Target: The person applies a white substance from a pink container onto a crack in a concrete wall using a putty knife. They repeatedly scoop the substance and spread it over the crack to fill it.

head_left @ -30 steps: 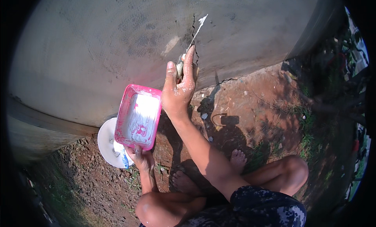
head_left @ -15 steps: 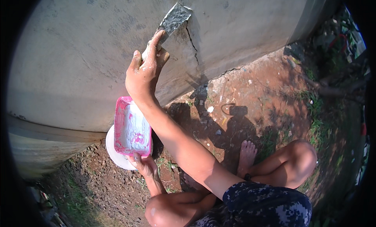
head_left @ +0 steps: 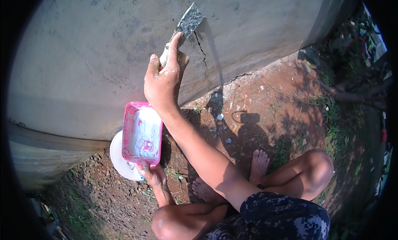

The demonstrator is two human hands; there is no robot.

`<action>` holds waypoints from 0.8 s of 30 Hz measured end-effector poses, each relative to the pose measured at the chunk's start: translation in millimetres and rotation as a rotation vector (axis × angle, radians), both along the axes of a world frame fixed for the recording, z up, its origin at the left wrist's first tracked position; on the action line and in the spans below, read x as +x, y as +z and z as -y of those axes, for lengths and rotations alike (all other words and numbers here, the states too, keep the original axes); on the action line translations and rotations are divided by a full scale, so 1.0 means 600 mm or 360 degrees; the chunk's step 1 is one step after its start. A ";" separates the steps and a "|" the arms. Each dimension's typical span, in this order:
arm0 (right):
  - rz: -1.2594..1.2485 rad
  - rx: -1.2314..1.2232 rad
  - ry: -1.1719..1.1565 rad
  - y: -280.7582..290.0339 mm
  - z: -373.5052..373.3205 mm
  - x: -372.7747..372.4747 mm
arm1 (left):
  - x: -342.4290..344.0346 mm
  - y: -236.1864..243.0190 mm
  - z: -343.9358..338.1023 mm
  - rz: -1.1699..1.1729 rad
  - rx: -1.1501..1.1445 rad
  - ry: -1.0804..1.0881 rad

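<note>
My right hand [head_left: 163,84] is closed around the handle of a putty knife [head_left: 191,21], with the index finger laid along its blade. The broad blade is smeared with grey-white paste and lies at the grey wall [head_left: 103,53], by the top of a dark crack [head_left: 200,47]; whether it touches cannot be made out. White specks dot my fingers. Lower left, my left hand [head_left: 153,174] grips the near end of a pink rectangular tub [head_left: 161,136], tilted toward me. White paste coats its inside. Most of the left fingers are hidden beneath the tub.
A round white lid or bucket top [head_left: 117,159] sits behind the tub. Reddish soil [head_left: 265,103] with pebbles and grass runs along the wall's foot. My bare foot [head_left: 260,161] and bent knees are close by. Branches [head_left: 356,95] stand at the right.
My right hand and the putty knife have shifted slightly right, and the blade has turned more edge-on. The tub in my left hand has barely moved.
</note>
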State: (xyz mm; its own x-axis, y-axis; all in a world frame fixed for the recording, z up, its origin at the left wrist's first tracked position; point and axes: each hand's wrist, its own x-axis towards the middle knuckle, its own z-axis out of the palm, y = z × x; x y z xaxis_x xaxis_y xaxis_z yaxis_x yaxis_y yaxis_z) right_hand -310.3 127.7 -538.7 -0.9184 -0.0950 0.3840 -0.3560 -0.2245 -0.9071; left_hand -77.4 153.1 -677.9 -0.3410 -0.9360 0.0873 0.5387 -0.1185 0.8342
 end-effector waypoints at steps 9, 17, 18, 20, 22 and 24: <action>0.0075 -0.0022 0.0093 -0.030 -0.058 0.041 | -0.007 0.000 -0.005 -0.0008 -0.0010 -0.0025; -0.0101 0.0056 -0.0020 0.000 -0.012 -0.023 | -0.011 0.007 -0.013 0.0030 0.0075 0.0030; -0.0130 0.0000 0.0047 0.005 0.000 -0.021 | -0.012 0.008 -0.014 0.0032 0.0063 0.0042; -0.0151 0.0046 -0.0054 0.016 0.022 -0.010 | -0.015 0.009 -0.016 0.0053 0.0090 0.0031; -0.0133 -0.0034 -0.0098 0.024 0.034 0.011 | -0.017 0.008 -0.015 0.0051 0.0079 0.0000; -0.0075 -0.0042 0.0020 0.026 0.031 0.035 | -0.019 0.005 -0.013 0.0063 0.0025 -0.0034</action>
State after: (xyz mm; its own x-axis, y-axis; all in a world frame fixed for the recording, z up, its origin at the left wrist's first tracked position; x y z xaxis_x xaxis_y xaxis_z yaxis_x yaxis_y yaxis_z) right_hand -289.1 109.3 -522.9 -0.8980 -0.0956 0.4294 -0.3954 -0.2527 -0.8831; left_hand -88.8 161.2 -675.1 -0.3641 -0.9295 0.0586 0.5024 -0.1431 0.8527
